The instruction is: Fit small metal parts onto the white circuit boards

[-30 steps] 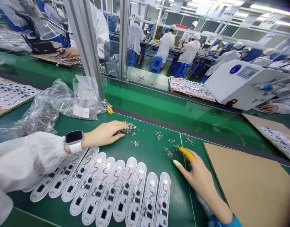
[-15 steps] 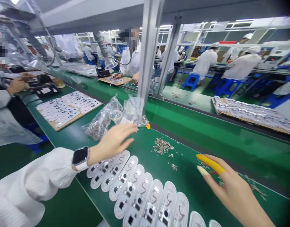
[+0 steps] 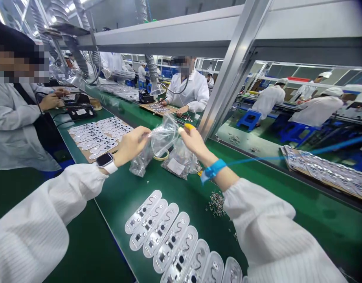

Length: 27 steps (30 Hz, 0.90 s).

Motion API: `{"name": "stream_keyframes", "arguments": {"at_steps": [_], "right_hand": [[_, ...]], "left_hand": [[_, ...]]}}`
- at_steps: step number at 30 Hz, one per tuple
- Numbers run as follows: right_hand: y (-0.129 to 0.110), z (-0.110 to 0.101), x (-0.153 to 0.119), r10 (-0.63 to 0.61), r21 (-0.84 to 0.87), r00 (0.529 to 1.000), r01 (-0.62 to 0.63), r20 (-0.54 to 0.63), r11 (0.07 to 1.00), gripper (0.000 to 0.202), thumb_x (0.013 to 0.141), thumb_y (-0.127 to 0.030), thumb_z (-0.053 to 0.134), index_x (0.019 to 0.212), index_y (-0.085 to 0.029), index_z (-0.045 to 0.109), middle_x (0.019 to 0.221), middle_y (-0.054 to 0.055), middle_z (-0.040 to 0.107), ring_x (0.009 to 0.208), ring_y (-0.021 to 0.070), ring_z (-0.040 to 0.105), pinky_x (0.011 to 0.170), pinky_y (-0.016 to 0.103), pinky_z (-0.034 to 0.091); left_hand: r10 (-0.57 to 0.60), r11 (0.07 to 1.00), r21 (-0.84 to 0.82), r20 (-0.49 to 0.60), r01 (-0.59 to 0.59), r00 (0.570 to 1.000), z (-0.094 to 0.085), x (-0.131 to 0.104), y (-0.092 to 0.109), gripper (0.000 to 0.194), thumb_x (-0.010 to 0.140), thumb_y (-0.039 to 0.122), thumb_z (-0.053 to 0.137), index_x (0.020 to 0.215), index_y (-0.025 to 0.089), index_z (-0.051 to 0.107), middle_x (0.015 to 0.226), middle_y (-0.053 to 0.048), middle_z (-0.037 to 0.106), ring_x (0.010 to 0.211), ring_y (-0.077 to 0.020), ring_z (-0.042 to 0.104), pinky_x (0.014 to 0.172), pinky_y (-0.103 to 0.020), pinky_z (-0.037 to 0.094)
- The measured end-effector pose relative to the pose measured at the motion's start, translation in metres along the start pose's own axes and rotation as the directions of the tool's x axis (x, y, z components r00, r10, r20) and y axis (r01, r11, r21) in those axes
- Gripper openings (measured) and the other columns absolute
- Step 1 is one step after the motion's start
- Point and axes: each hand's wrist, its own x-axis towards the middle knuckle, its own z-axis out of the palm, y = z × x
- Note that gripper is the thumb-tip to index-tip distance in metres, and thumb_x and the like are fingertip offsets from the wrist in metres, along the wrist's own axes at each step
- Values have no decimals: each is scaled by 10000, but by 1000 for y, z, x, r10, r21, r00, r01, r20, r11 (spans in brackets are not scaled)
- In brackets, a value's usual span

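Between my two hands a clear plastic bag (image 3: pixel 164 135) is stretched above the green bench. My left hand (image 3: pixel 131 144), with a watch at the wrist, pinches its left side. The fingers of my right hand (image 3: pixel 195 142) pinch its right side; one finger wears a yellow cover, and a blue strap circles that wrist. Just beneath lies another plastic bag (image 3: pixel 176 167) with small metal parts and a white label. A tape roll (image 3: pixel 161 158) sits partly behind the held bag. Nearer me runs a row of white oval housings (image 3: pixel 171 239) with circuit boards and wires.
Loose small metal parts (image 3: pixel 216 203) are heaped by my right forearm. A cardboard sheet of housings (image 3: pixel 94 135) lies beyond my left hand. A metal post (image 3: pixel 232 74) rises at the bench's far edge. Co-workers sit at the left (image 3: pixel 15 110) and across the line (image 3: pixel 195 88).
Both hands have moved to the plastic bags; the right has come from the bench's right side. A clear bag is now lifted between them. My view has shifted left.
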Motion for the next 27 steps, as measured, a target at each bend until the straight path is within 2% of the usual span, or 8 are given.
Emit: {"name": "stream_keyframes", "arguments": {"at_steps": [5, 8, 11, 15, 20, 23, 25, 27], "right_hand": [[-23, -11, 11, -6, 119, 1000, 7, -4, 993, 384, 896, -363, 345, 850, -125, 642, 838, 70, 669, 832, 188, 633, 752, 322, 495], [-31, -13, -14, -45, 92, 997, 40, 58, 995, 289, 780, -407, 561, 829, -139, 658, 793, 38, 655, 761, 170, 603, 746, 326, 474], [-31, -9, -33, 24, 74, 980, -39, 196, 997, 227, 594, -221, 709, 800, -146, 649, 657, 0, 627, 610, 152, 575, 666, 329, 488], [-41, -5, -31, 107, 156, 963, -149, 246, 976, 137, 723, -208, 584, 837, -134, 602, 605, 7, 613, 540, 146, 601, 569, 305, 522], [-62, -5, -45, -105, 242, 992, 119, -71, 963, 274, 903, -296, 417, 1054, -129, 575, 1030, 129, 670, 933, 182, 657, 819, 340, 542], [-48, 17, -80, -396, 35, 918, 397, -37, 917, 259, 892, -211, 439, 1073, -152, 614, 1124, 115, 662, 1075, 193, 607, 954, 356, 486], [-28, 45, -99, -465, -66, 713, 578, 525, 813, 334, 863, -101, 423, 1130, -126, 623, 1203, 123, 648, 1152, 202, 578, 996, 357, 466], [-6, 74, -107, -405, -68, 570, 633, 715, 771, 413, 773, -14, 491, 1154, -92, 632, 1256, 139, 626, 1167, 224, 581, 990, 338, 481]], "left_hand": [[114, 980, -172, 66, -102, 991, -15, -6, 12, 301, 873, 236, 464, 1159, 176, 535, 1184, -88, 602, 1087, -225, 566, 969, -383, 434], [124, 953, -295, 161, -72, 979, -15, -11, 26, 429, 800, 239, 501, 1224, 180, 487, 1264, -92, 563, 1119, -223, 561, 937, -356, 461], [78, 927, -375, 227, 13, 971, -17, -15, 42, 328, 859, 355, 472, 1141, 197, 529, 1153, -70, 623, 1026, -211, 608, 830, -325, 499], [-20, 906, -405, 252, 125, 967, -15, -8, 59, 539, 750, 542, 660, 1117, 177, 510, 909, -48, 666, 786, -208, 645, 688, -317, 500], [-127, 839, -514, 141, 182, 982, -14, 19, 43, 150, 835, 227, 592, 957, 149, 550, 773, -15, 651, 695, -131, 618, 645, -236, 476], [-243, 804, -542, 72, 243, 967, -22, 32, 18, 25, 842, 138, 541, 866, 144, 542, 734, -9, 633, 605, -92, 564, 581, -194, 451], [-303, 784, -550, 68, 289, 951, -27, 35, 5, 18, 851, 137, 531, 845, 148, 544, 713, -8, 624, 545, -82, 519, 515, -179, 421], [-336, 767, -554, 82, 323, 938, -31, 35, -2, 30, 856, 147, 538, 832, 152, 555, 700, -14, 617, 529, -88, 503, 477, -177, 400]]}}
